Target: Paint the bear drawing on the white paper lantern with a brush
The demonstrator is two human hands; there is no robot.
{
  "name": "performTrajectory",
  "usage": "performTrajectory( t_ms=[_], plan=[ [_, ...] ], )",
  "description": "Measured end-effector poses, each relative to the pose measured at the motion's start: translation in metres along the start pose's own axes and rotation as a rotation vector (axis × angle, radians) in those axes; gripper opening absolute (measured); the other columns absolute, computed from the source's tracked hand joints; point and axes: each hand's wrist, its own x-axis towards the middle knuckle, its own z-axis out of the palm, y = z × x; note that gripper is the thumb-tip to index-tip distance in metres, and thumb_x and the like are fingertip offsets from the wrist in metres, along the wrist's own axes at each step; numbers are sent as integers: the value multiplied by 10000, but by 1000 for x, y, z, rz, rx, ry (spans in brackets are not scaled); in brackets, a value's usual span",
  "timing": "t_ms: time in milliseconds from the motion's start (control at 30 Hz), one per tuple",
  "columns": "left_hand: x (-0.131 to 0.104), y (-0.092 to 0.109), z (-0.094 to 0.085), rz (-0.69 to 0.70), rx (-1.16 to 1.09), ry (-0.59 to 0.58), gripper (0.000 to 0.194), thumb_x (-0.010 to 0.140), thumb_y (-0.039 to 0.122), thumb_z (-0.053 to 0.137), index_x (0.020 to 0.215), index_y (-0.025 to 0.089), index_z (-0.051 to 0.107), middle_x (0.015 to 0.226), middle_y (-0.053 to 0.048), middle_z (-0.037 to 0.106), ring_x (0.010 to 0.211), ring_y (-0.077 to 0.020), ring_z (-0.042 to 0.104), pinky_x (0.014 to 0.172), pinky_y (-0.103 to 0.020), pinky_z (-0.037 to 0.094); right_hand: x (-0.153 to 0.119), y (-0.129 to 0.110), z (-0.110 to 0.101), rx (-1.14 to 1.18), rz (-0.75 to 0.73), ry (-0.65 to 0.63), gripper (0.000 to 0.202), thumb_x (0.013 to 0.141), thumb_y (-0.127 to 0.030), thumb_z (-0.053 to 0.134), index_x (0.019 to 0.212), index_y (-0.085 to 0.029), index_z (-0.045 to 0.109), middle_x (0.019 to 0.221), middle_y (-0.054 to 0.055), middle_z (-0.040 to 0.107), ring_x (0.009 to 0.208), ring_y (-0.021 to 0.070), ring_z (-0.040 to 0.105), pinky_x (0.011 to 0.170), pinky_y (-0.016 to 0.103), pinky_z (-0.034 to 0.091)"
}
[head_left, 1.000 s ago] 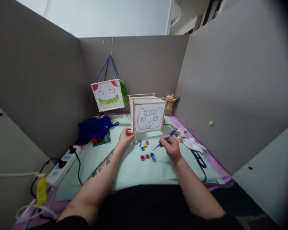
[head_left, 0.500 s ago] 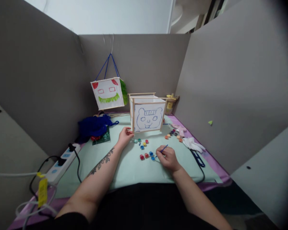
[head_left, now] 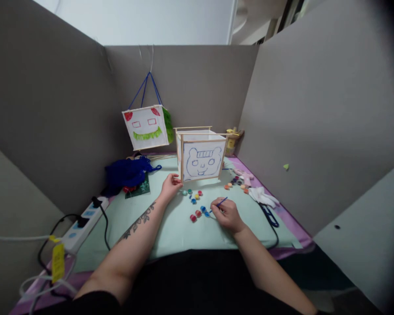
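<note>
My right hand (head_left: 228, 214) is closed around a thin blue paintbrush (head_left: 222, 202). The brush's lower end is at a blue paint pot (head_left: 207, 214) in a short strip with red paint pots (head_left: 193, 218). A box-shaped paper lantern (head_left: 203, 159) with a wooden stick frame stands in front of me, a bear face outlined in blue on its near side. At its lower left corner post, the fingers of my left hand (head_left: 171, 187) are closed on the frame. More small paint pots (head_left: 197, 197) lie between my hands, just below the lantern.
A finished-looking lantern (head_left: 147, 127) hangs by blue cords at the back left. Blue cloth (head_left: 126, 171) and a power strip (head_left: 85, 225) lie on the left. On the right are orange and dark paint pots (head_left: 236, 181), white cloth (head_left: 263, 197) and a yellow container (head_left: 231, 142). Grey partitions enclose the table.
My right hand has shifted slightly left with the paintbrush, and the strip of blue and red pots has moved and turned a little. My left hand stays at the lantern's corner.
</note>
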Motion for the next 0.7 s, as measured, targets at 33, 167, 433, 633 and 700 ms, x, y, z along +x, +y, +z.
performTrajectory(
  t_ms=[33,167,433,633,700],
  plan=[
    [0,1,0,-6,3,2,400,559,86,666,904,164,479,668,35,567,583,-90,556,592,-224,461,0,0,0,-2,2,-10,176,804,-182,475,661,-180,577,595,25,599,559,137,544,582,262,435],
    [-1,3,0,-14,1,-1,404,554,93,668,905,169,483,674,34,565,596,-94,559,595,-225,460,1,-3,-1,-13,3,40,185,809,-191,467,658,-186,574,583,23,585,557,139,531,581,270,434],
    [0,-1,-1,-8,3,2,411,543,105,670,907,172,491,671,33,571,604,-103,562,603,-236,464,3,-6,-3,-17,9,63,167,814,-198,470,705,-194,596,612,27,607,579,150,539,605,289,444],
    [0,1,0,-6,1,-4,413,541,108,675,903,170,486,671,31,574,608,-102,557,617,-241,462,3,-2,3,-25,-13,-10,148,815,-181,478,735,-188,603,673,42,641,640,156,577,649,290,461],
    [-1,3,0,-5,2,-2,410,540,114,675,900,171,486,668,32,571,604,-101,555,609,-238,459,3,-2,4,-26,-22,-33,148,817,-177,478,737,-187,602,683,44,645,652,157,583,655,288,463]
  ],
)
